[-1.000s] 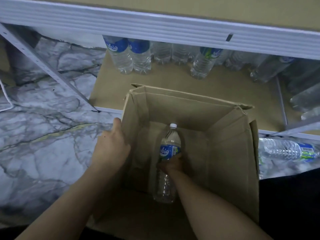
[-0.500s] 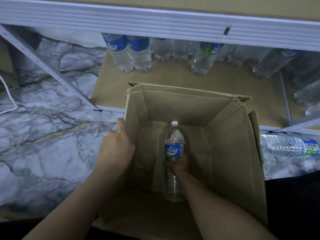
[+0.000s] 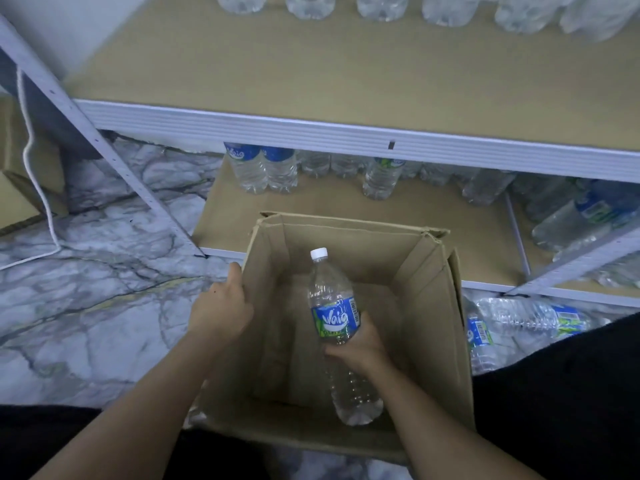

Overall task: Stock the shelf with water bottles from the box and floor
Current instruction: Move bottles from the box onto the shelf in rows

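An open cardboard box (image 3: 433,306) stands on the marble floor in front of the shelf unit. My right hand (image 3: 360,344) grips a clear water bottle (image 3: 330,292) with a blue label and white cap around its middle, holding it above the box's inside, cap pointing away from me. My left hand (image 3: 221,306) holds the box's left wall by its top edge. No other bottle shows inside the box. Two bottles (image 3: 519,317) lie on the floor to the right of the box.
The lower shelf (image 3: 311,206) holds a row of standing bottles (image 3: 263,168) at the back. The upper shelf (image 3: 346,84) carries another row of bottles (image 3: 381,5) along its far side. A slanted metal upright (image 3: 114,157) and a white cord (image 3: 34,150) are on the left.
My right hand has lifted the bottle up out of the box's bottom toward me. The view has tilted upward, bringing the upper shelf into sight. My left hand stays on the box wall.
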Tool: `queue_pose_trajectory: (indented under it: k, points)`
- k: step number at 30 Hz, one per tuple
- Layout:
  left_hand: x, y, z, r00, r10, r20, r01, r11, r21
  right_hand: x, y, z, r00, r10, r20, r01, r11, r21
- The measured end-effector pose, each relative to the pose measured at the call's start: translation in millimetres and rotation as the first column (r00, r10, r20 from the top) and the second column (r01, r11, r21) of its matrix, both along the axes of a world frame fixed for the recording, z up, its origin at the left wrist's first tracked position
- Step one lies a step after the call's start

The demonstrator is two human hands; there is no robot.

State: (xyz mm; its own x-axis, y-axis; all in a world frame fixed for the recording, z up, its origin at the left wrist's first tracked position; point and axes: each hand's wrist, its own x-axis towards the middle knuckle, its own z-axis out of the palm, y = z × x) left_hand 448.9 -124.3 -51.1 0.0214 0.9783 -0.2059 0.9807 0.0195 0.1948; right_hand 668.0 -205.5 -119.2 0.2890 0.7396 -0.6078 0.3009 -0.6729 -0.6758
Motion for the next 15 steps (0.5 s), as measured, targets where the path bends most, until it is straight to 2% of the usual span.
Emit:
queue_pose_trajectory:
  k: [4,10,15]
  points:
    - [8,-5,32,0.997,0.019,0.079,-0.02,1.0,0.021,-2,-1,48,0.999,0.045,-0.006,-0.043,0.986,0.161]
    - [15,11,108,0.989,-0.131,0.074,0.097,0.931,0.352,-4,7,133,0.997,0.071,0.019,-0.072,0.904,0.421]
    - [16,34,178,0.987,-0.143,0.069,0.085,0.843,0.531,-9,36,220,0.99,0.131,0.058,-0.137,0.756,0.639]
